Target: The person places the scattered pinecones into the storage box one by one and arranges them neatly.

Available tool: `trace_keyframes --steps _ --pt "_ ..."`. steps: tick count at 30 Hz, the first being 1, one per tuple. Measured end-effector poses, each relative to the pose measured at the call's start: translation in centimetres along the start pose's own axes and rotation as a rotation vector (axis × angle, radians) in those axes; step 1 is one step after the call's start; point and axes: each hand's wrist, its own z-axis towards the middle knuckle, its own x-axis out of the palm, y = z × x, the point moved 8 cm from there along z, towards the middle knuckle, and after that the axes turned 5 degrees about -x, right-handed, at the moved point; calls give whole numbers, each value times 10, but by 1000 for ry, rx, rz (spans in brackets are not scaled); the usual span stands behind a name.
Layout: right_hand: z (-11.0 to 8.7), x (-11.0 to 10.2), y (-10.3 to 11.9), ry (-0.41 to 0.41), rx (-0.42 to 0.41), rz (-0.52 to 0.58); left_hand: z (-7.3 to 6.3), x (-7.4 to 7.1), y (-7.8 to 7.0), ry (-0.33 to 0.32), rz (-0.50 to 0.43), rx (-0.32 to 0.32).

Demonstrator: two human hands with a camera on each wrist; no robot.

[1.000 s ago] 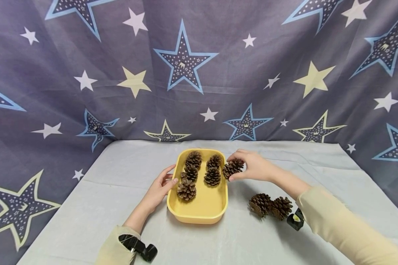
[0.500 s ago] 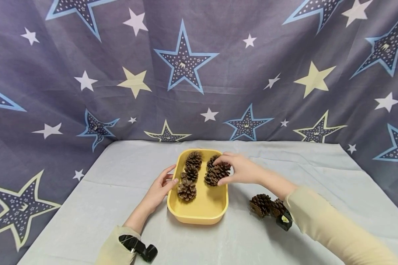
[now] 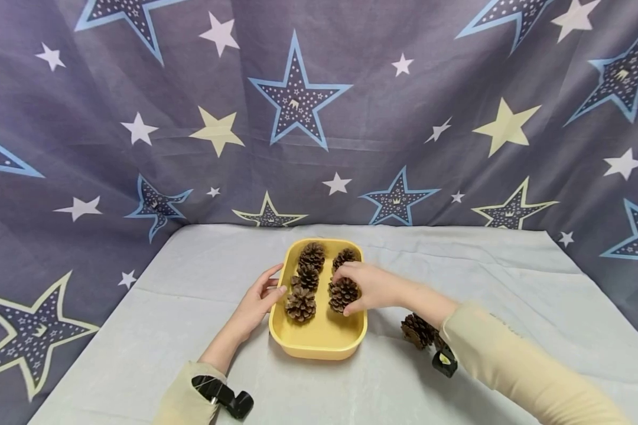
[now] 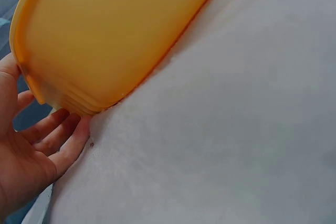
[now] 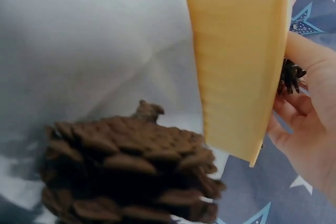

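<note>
A yellow rectangular box [image 3: 319,348] stands on the cloth, with three pine cones along its left side, such as the nearest pine cone [image 3: 300,304]. My left hand [image 3: 254,304] holds the box's left wall, thumb at the rim and fingers against the outside; the left wrist view shows the fingertips touching the box [image 4: 115,35]. My right hand [image 3: 374,287] reaches over the right rim and grips a pine cone [image 3: 344,297] low inside the box. Behind that hand another pine cone [image 3: 344,257] shows at the far right; the hand hides the space between.
On the cloth right of the box lie pine cones, one pine cone [image 3: 417,330] partly visible and the rest behind my right sleeve [image 3: 489,342]. A pine cone [image 5: 131,169] looms close in the right wrist view. A star-patterned curtain [image 3: 319,118] hangs behind the table.
My right hand has carried its pine cone leftward over the rim and down into the box, nearer the front. The left hand and the box have stayed in place.
</note>
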Motion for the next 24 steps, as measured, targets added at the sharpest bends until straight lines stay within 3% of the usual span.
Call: trace_keyframes --steps 24 --pt "8 16 1 59 33 -144 0 0 0 -1 8 6"
